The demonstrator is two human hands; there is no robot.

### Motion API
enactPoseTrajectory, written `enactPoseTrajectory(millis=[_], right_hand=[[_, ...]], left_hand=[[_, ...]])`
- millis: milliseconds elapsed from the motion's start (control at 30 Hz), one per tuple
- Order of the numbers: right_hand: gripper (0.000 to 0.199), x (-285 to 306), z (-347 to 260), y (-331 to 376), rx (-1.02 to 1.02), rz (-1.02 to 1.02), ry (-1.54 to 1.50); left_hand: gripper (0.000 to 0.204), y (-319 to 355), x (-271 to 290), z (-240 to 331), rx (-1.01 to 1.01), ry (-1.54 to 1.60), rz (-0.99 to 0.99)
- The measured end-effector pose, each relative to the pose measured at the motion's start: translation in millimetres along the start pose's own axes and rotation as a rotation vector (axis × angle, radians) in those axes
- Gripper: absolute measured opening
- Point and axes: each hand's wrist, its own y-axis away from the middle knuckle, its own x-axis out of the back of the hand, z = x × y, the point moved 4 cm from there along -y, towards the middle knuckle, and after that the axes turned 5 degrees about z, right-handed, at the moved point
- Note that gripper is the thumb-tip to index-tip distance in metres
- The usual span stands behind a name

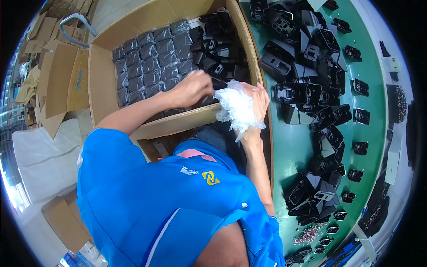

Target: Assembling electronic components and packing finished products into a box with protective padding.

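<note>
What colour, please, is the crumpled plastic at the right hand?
The plastic is translucent white; see the head view.

Blue shirt (pixel 129 178): yellow emblem (pixel 211 178), white lettering (pixel 189 171) | cardboard flap (pixel 76 100): dark print (pixel 79 80), unreadable

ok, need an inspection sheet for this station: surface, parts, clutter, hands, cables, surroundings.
Surface: green tabletop, to the right, largely covered.
Job's things: carton with wrapped black blocks in rows and loose black parts to their right; crumpled clear plastic at the right hand.
Clutter: black housings heaped on the tabletop, a line of small black parts, a scatter of red-and-white bits.
Hands: right hand holds the plastic; left hand curled, contents hidden.
Cables: none clearly made out.
Surroundings: opened cardboard and a white sheet, left.
</note>
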Motion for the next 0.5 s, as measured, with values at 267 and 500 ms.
enactPoseTrajectory(millis=[267,500], right_hand=[[0.03,3.4,-3.6,4.8,-0.014,0.009,-0.003],[0.033,0.6,-2.2,6.7,0.007,0.016,-0.006]], left_hand=[[0.018,-37.6,57.2,-2.2,0.444,0.389,0.292],[0.015,20.6,-5.0,-38.8,0.128,-0.448,-0.128]])
